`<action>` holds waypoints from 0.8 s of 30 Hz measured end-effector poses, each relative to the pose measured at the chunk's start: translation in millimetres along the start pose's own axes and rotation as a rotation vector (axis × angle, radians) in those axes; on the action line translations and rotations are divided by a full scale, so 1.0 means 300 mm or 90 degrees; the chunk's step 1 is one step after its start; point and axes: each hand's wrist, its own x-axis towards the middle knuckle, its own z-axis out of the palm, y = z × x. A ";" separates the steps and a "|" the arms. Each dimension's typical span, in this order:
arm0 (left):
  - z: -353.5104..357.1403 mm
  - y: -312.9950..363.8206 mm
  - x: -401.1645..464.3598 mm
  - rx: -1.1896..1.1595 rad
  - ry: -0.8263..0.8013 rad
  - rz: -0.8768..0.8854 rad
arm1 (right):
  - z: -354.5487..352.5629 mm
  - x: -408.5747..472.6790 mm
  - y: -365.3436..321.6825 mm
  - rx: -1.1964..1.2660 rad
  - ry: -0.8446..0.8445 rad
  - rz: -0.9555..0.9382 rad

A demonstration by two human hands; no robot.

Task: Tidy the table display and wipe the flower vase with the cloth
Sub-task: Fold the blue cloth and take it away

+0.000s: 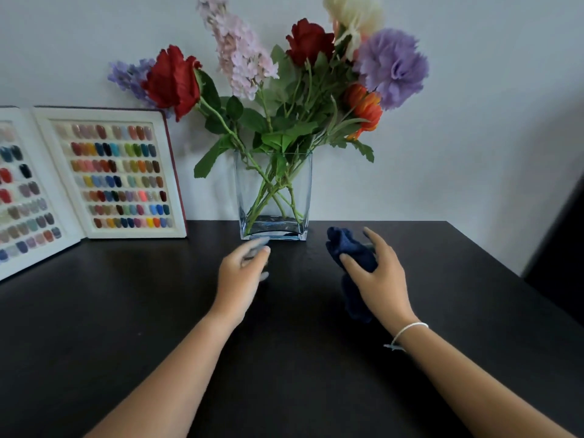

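A clear rectangular glass vase (273, 197) stands at the back of the dark table (126, 311), against the wall. It holds a bunch of flowers (284, 77) in red, pink, purple and orange. My right hand (377, 273) grips a dark blue cloth (346, 248), held just right of the vase's base and apart from the glass. My left hand (241, 270) hovers in front of the vase's lower left corner, fingers loosely curled and blurred, holding nothing.
An open white display book of coloured nail samples (123, 175) leans against the wall at the left, its second page (22, 197) reaching the frame's left edge. A dark object (562, 248) stands past the table's right edge.
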 end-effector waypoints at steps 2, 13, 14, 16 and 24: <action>0.039 0.011 -0.065 0.000 -0.085 -0.018 | -0.010 -0.042 -0.004 0.026 0.012 0.003; 0.170 0.161 -0.361 -0.077 -0.212 -0.061 | -0.166 -0.309 -0.107 0.140 -0.012 -0.068; 0.169 0.172 -0.371 -0.082 -0.213 -0.064 | -0.174 -0.322 -0.115 0.147 -0.018 -0.074; 0.168 0.194 -0.393 -0.087 -0.216 -0.064 | -0.189 -0.344 -0.128 0.164 -0.034 -0.082; 0.174 0.288 -0.440 -0.023 -0.227 0.023 | -0.259 -0.388 -0.153 0.401 -0.158 0.009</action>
